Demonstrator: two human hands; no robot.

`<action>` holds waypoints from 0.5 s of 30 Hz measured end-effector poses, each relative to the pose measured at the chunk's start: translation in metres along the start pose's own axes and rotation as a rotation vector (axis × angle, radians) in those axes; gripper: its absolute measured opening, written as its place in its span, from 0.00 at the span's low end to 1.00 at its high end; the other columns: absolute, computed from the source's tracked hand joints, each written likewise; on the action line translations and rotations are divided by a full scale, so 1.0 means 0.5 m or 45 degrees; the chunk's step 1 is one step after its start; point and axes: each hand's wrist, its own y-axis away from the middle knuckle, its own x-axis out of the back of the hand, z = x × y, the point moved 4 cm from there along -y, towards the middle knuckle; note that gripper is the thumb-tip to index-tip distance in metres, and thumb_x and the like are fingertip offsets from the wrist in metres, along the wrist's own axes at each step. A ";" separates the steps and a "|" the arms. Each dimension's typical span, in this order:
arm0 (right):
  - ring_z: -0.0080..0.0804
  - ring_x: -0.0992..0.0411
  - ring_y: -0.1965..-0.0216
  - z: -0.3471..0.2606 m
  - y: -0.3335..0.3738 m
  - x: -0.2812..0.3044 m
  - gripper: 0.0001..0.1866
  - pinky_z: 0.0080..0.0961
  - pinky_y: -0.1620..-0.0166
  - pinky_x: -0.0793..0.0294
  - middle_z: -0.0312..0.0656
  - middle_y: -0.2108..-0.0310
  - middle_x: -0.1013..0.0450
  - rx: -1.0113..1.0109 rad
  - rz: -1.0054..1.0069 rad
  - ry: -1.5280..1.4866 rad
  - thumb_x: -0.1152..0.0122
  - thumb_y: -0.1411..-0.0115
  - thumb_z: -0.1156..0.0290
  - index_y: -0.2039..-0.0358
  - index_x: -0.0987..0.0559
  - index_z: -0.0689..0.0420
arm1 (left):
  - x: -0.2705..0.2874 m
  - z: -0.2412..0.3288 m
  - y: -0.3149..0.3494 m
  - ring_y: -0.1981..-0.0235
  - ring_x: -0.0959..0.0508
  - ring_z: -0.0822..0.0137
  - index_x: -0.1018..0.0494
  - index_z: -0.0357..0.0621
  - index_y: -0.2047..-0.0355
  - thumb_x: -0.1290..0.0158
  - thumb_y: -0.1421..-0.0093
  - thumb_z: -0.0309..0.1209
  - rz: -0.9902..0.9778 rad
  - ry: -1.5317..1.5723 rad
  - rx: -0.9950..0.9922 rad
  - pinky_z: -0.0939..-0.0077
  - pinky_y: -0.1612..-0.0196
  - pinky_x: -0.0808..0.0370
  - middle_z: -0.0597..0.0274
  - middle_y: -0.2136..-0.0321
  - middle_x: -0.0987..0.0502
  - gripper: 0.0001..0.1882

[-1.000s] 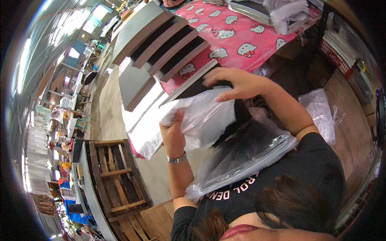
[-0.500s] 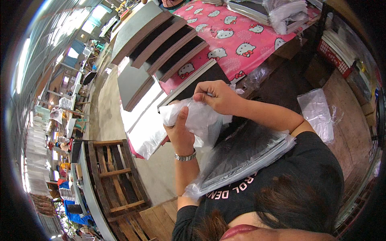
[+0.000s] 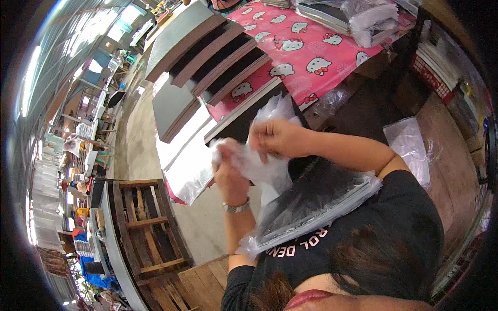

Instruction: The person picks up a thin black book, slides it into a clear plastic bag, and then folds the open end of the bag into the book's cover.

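I am pinching one clear bag point(image 3: 262, 166) with both hands: my left hand point(image 3: 228, 168) is gripping its crumpled lower end, fingers point(image 3: 222, 155) closed tight on the plastic, and my right hand point(image 3: 277, 137) is closing on its upper edge, fingers curled shut around the film. The bag is hanging between the two hands, thin, see-through and wrinkled, with a loose flap sticking up just above my right hand.

Just below my hands, one flat packet point(image 3: 316, 207) in clear wrap, dark inside, is lying tilted against my chest. Beyond my fingers the desk point(image 3: 306, 78) is wearing a pink cloth printed with white cat faces. Three dark slabs point(image 3: 218, 59) with brown edges are lying side by side on its left part, well past my left hand. Far above my right hand, a stack of wrapped packets point(image 3: 371, 18) is sitting at the desk's far end. To the right of my right arm, one more clear bag point(image 3: 407, 147) is lying on a brown surface.
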 end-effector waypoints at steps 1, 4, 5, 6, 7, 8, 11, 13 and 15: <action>0.24 0.28 0.78 0.008 0.015 -0.011 0.11 0.21 0.71 0.30 0.38 0.79 0.27 -0.024 -0.269 0.160 0.42 0.40 0.64 0.72 0.25 0.60 | 0.013 0.024 0.009 0.72 0.28 0.72 0.30 0.44 0.69 0.52 0.36 0.38 -0.045 0.031 -0.033 0.79 0.68 0.30 0.67 0.74 0.28 0.11; 0.25 0.28 0.77 -0.016 0.061 0.002 0.13 0.22 0.71 0.30 0.39 0.78 0.26 0.465 -0.729 0.032 0.43 0.39 0.63 0.73 0.25 0.61 | 0.107 0.036 0.073 0.70 0.28 0.69 0.31 0.44 0.68 0.50 0.38 0.41 -0.148 -0.026 0.138 0.76 0.66 0.30 0.63 0.71 0.29 0.13; 0.25 0.27 0.76 -0.022 0.075 0.016 0.13 0.22 0.71 0.30 0.39 0.77 0.26 0.475 -0.763 -0.148 0.43 0.39 0.63 0.73 0.26 0.61 | 0.144 0.027 0.105 0.70 0.28 0.69 0.30 0.43 0.67 0.48 0.39 0.41 -0.127 -0.020 0.237 0.75 0.66 0.30 0.62 0.70 0.28 0.13; 0.26 0.27 0.75 -0.034 0.082 0.036 0.14 0.22 0.69 0.29 0.38 0.76 0.26 0.257 -0.612 -0.527 0.43 0.40 0.63 0.73 0.26 0.61 | 0.178 0.019 0.151 0.70 0.28 0.68 0.30 0.42 0.64 0.48 0.40 0.43 -0.197 -0.344 0.268 0.74 0.66 0.29 0.60 0.68 0.27 0.16; 0.27 0.27 0.73 -0.032 0.095 0.058 0.14 0.23 0.67 0.29 0.38 0.76 0.26 0.023 -0.422 -0.883 0.43 0.40 0.62 0.73 0.26 0.62 | 0.185 0.026 0.162 0.69 0.26 0.67 0.30 0.41 0.60 0.47 0.41 0.42 -0.294 -0.318 0.329 0.71 0.65 0.28 0.58 0.67 0.26 0.17; 0.26 0.27 0.70 -0.017 0.101 0.060 0.13 0.23 0.64 0.30 0.38 0.75 0.26 -0.111 -0.527 -0.750 0.43 0.40 0.63 0.73 0.26 0.62 | 0.190 0.035 0.173 0.69 0.25 0.66 0.31 0.39 0.57 0.45 0.42 0.41 -0.389 -0.304 0.392 0.68 0.64 0.27 0.57 0.65 0.25 0.19; 0.24 0.28 0.64 0.014 0.094 0.041 0.11 0.23 0.59 0.30 0.37 0.74 0.27 -0.280 -0.793 0.374 0.43 0.40 0.66 0.72 0.25 0.60 | 0.173 0.094 0.172 0.67 0.23 0.64 0.31 0.38 0.53 0.41 0.46 0.37 -0.560 0.044 0.516 0.62 0.61 0.25 0.53 0.63 0.24 0.24; 0.23 0.28 0.65 0.008 0.089 0.047 0.09 0.25 0.60 0.29 0.37 0.72 0.27 -0.028 -0.636 0.207 0.43 0.40 0.68 0.72 0.25 0.60 | 0.106 0.118 0.168 0.65 0.22 0.61 0.31 0.37 0.52 0.38 0.49 0.36 -0.778 -0.009 0.489 0.57 0.59 0.25 0.49 0.62 0.23 0.26; 0.24 0.28 0.66 -0.024 0.080 0.085 0.09 0.25 0.61 0.29 0.38 0.71 0.27 0.221 -0.198 -0.240 0.43 0.41 0.68 0.71 0.26 0.60 | 0.175 0.052 0.197 0.65 0.21 0.57 0.32 0.37 0.52 0.39 0.47 0.40 -0.654 -0.703 0.780 0.54 0.59 0.24 0.47 0.62 0.23 0.27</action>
